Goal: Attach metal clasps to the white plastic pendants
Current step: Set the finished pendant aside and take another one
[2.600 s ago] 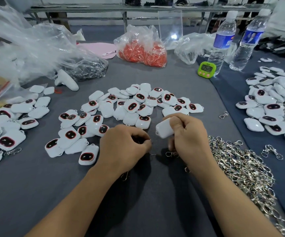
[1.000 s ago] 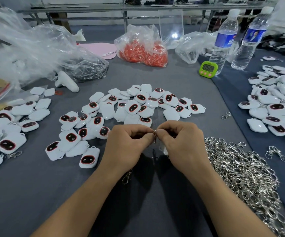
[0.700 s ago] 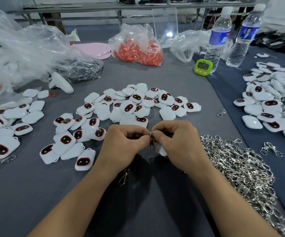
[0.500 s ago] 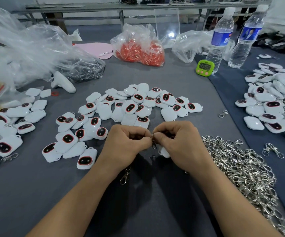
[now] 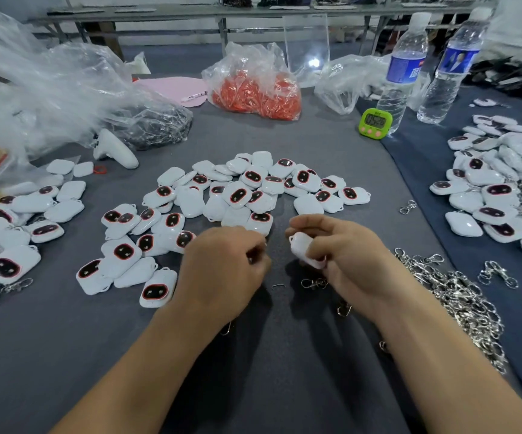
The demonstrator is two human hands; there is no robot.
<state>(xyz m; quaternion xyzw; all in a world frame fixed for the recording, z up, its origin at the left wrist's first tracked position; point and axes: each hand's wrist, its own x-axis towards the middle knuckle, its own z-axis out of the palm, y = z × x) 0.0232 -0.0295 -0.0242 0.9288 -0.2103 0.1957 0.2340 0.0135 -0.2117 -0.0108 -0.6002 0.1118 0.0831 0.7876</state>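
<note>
pendant point(image 5: 304, 249) white, held above the grey table point(image 5: 284, 371) in our right hand point(image 5: 344, 261), fingers curled on it | left hand point(image 5: 225, 264) apart, pinched shut, contents too small to tell | step: between fittings, we judge | next: bring a clasp from the pile point(image 5: 460, 305) to its loop | 1 stray ring point(image 5: 280, 286) below

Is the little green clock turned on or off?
On. The green clock beside the water bottle shows dark digits on its screen, though they are too blurry to read exactly.
</note>
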